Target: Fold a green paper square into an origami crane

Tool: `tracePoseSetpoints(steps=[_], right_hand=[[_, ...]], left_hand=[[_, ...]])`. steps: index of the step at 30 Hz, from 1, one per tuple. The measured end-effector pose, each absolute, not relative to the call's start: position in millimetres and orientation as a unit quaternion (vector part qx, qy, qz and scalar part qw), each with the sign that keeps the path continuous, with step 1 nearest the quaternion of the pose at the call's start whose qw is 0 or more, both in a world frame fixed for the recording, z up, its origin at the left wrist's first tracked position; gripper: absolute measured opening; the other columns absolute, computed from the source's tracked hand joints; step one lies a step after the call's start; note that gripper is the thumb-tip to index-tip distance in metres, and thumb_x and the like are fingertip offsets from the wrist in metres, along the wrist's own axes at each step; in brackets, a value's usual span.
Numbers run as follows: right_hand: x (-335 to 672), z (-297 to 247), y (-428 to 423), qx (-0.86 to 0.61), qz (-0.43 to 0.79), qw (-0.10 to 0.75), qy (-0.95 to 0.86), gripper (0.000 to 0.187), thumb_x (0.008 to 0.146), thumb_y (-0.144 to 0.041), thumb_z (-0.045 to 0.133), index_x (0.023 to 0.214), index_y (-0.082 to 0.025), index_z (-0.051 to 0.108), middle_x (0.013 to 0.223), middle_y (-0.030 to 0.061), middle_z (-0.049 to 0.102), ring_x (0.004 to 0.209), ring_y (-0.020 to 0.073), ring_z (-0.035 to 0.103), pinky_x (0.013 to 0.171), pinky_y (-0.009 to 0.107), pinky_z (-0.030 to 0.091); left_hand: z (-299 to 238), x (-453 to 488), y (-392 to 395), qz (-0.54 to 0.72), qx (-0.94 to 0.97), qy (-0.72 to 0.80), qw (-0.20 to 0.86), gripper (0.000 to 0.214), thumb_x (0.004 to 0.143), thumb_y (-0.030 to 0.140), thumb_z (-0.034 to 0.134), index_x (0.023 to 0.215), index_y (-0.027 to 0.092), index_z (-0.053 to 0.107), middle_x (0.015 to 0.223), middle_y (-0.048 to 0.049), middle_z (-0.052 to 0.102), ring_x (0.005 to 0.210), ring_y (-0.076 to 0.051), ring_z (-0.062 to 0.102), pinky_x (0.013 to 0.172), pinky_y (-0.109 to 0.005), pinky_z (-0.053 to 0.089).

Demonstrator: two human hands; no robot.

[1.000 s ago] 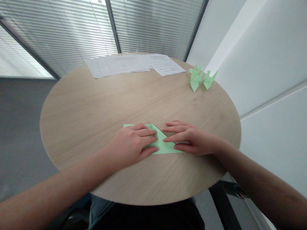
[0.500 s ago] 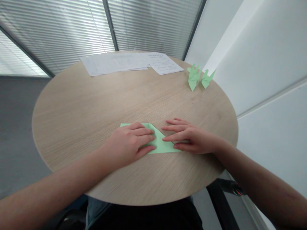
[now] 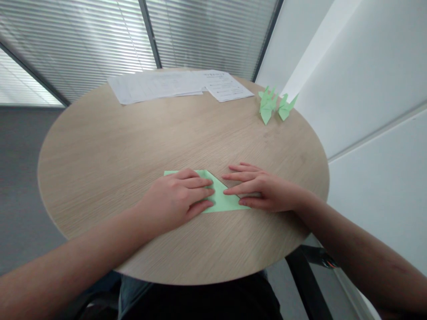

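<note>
A sheet of light green origami paper (image 3: 220, 196), folded with a slanting right edge, lies flat near the front of the round table. My left hand (image 3: 182, 193) rests across its left part, fingers stretched out and pointing right, hiding much of that side. Over the slanted edge at the right, my right hand (image 3: 258, 186) has its fingers spread, with the thumb and a fingertip at the paper's right corner. Neither hand grips anything.
The wooden table (image 3: 133, 142) has white printed sheets (image 3: 160, 85) along its far edge. Several folded green paper cranes (image 3: 267, 106) stand at the back right, close to the white wall (image 3: 373, 89). Window blinds (image 3: 83, 40) hang behind.
The whole view has shifted slightly, so everything appears a little further left and up. Both hands keep nearly the same pose on the green paper.
</note>
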State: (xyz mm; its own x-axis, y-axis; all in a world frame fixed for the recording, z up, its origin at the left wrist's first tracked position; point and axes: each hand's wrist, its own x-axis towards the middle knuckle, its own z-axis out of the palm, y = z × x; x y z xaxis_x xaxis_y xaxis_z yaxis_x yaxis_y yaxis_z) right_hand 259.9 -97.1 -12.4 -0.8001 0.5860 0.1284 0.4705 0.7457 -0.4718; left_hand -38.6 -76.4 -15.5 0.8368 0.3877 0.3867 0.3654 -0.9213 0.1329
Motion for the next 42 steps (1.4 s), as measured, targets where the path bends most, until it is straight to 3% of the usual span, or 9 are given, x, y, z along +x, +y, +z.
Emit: tracePoseSetpoints(steps=[21,27,36,39,42], right_hand=[[261,-10,-95,-0.289,0.208,0.108,-0.928,0.041,0.099,-0.029,0.064,0.14,-0.03,0.063,0.159,0.0052,0.049,0.155,0.027,0.029,0.126,0.055,0.02],[263,-7,-94,-0.286,0.224,0.087,-0.928,0.045,0.099,-0.029,0.065,0.144,-0.033,0.06,0.163,0.0029,0.043,0.156,0.0256,0.024,0.128,0.052,0.017],[289,-4,-108,-0.335,0.259,0.078,-0.902,0.061,0.097,-0.031,0.069,0.153,-0.035,0.047,0.166,0.0038,0.036,0.158,0.0282,0.017,0.127,0.059,0.01],[297,-3,-112,-0.333,0.295,0.105,-0.889,0.056,0.099,-0.029,0.066,0.152,-0.034,0.049,0.162,0.0045,0.044,0.157,0.027,0.023,0.127,0.059,0.011],[294,-4,-116,-0.337,0.315,0.19,-0.867,0.04,0.103,-0.025,0.058,0.142,-0.032,0.061,0.149,0.0065,0.06,0.145,0.0246,0.046,0.125,0.056,0.024]], left_hand=[[-15,-38,-76,0.196,0.959,0.202,0.03,0.028,0.102,0.038,0.056,0.111,0.022,0.078,0.114,-0.0027,0.078,0.103,-0.023,0.069,0.091,-0.036,0.056],[-15,-39,-76,0.194,0.959,0.204,0.034,0.028,0.102,0.039,0.056,0.112,0.023,0.077,0.115,-0.0029,0.078,0.104,-0.023,0.069,0.092,-0.036,0.055],[-14,-38,-77,0.181,0.959,0.216,0.038,0.03,0.103,0.04,0.055,0.112,0.024,0.078,0.116,-0.0031,0.077,0.105,-0.023,0.068,0.092,-0.036,0.055],[-15,-38,-76,0.183,0.959,0.213,0.04,0.029,0.103,0.039,0.055,0.112,0.024,0.078,0.115,-0.003,0.077,0.105,-0.022,0.068,0.092,-0.036,0.054],[-15,-38,-76,0.185,0.958,0.214,0.043,0.028,0.103,0.038,0.055,0.111,0.024,0.077,0.115,-0.0033,0.077,0.105,-0.022,0.068,0.094,-0.036,0.054]])
